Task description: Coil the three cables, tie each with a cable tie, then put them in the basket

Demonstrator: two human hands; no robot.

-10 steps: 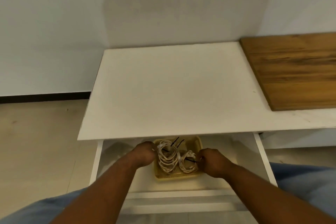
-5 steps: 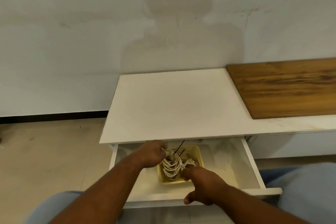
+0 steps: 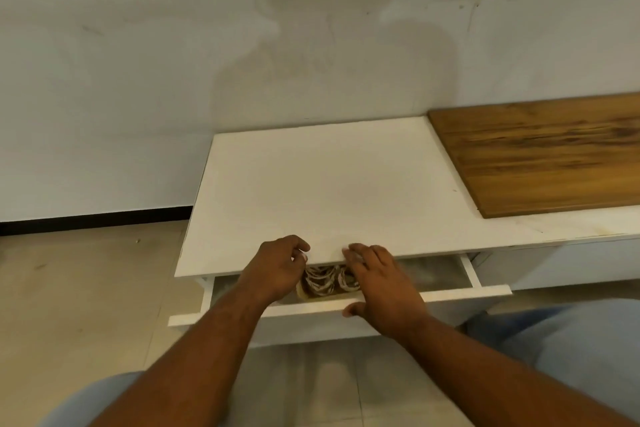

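Late stage: cables coiled and in the basket, basket in a part-open drawer.
The basket (image 3: 302, 292) sits in the drawer (image 3: 471, 289) at 6 o'clock of the white worktop (image 3: 329, 191), partly under its front edge. The coiled white cables (image 3: 320, 279) lie inside; their count and ties cannot be made out. The left hand (image 3: 277, 267) is at the basket's 9 o'clock with fingers curled; whether it grips the rim I cannot tell. The right hand (image 3: 381, 282) is at 3 o'clock with fingers nearly straight, thumb on the drawer front, holding nothing. Judgement: coiling and basketing look done, with little left.
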